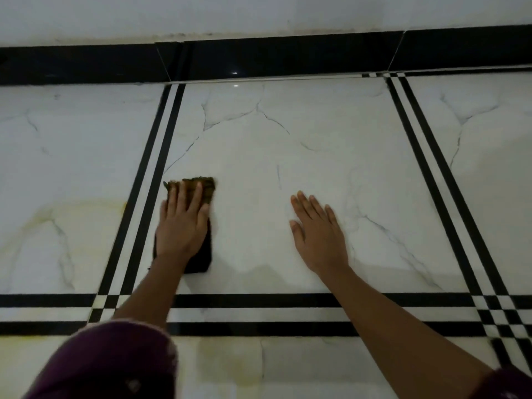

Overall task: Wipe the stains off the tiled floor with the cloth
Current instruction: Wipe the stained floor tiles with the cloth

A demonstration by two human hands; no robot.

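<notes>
I see one cloth [205,189] pinned under my flat left hand [182,226]. My right hand [319,234] lies open, fingers [309,207] spread, holding nothing. Two yellowish stains [72,208] mark the floor [288,145].

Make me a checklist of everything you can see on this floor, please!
Surface: white marbled tiled floor with black double stripes; yellowish stains on the left tile and more near the bottom edge.
Job's things: dark cloth, flat on the middle tile.
Clutter: nothing seen.
Grips: left hand pressed flat on the cloth; right hand open, flat on bare tile.
Cables: nothing seen.
Surroundings: black skirting under a white wall, grimy along the joint.
</notes>
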